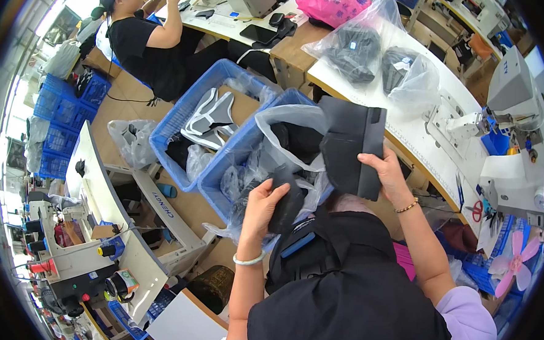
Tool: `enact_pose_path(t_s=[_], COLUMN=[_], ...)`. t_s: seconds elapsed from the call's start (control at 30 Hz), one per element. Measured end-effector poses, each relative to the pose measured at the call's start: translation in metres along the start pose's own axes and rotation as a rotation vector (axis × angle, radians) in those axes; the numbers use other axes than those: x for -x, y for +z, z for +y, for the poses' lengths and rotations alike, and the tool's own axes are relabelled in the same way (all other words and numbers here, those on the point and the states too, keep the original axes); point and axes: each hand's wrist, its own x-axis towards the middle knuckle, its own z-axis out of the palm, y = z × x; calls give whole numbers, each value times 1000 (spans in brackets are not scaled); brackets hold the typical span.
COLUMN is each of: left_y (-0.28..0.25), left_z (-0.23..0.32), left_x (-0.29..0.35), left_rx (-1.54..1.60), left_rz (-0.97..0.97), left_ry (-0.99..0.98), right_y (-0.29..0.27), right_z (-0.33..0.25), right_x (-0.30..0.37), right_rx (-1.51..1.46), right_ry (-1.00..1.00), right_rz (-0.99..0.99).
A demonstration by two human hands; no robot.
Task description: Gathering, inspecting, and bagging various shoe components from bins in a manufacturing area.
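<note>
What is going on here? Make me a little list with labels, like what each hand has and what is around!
Left hand: grips a small black fabric piece over a clear plastic bag
Right hand: holds up a stack of flat black fabric pieces
Under the hands: blue crate holding the bag of dark pieces
Next crate: white and grey cut pieces inside
Right side: white table with a sewing machine and bagged black pieces
Far left: another person seated at a table

head: worn fisheye | looks down, close over hands | rim bends, perhaps hiding edges
</note>
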Motion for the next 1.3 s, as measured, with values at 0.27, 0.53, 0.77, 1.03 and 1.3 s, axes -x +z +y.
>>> enact_pose_path(t_s=[0.27,0.53,0.77,1.03,1.3], left_y=[-61,-115,-97,-67,-87], left_z=[-94,-261,-256,-191,-209], left_x=[-37,-122,-97,-3,45], left_rx=[-281,77,-767,-873,-585], left_rz=[-138,401,644,287,1080], left_ry=[-509,-430,-61,254,154], right_y=[-49,-42,-39,-11,49], right_z=[0,19,34,110,150], right_x=[5,1,-14,-100,-138], right_rx=[107,2,-128,-373,846], right_ry=[201,463,451,510,-365], right_rz=[68,57,63,13,9])
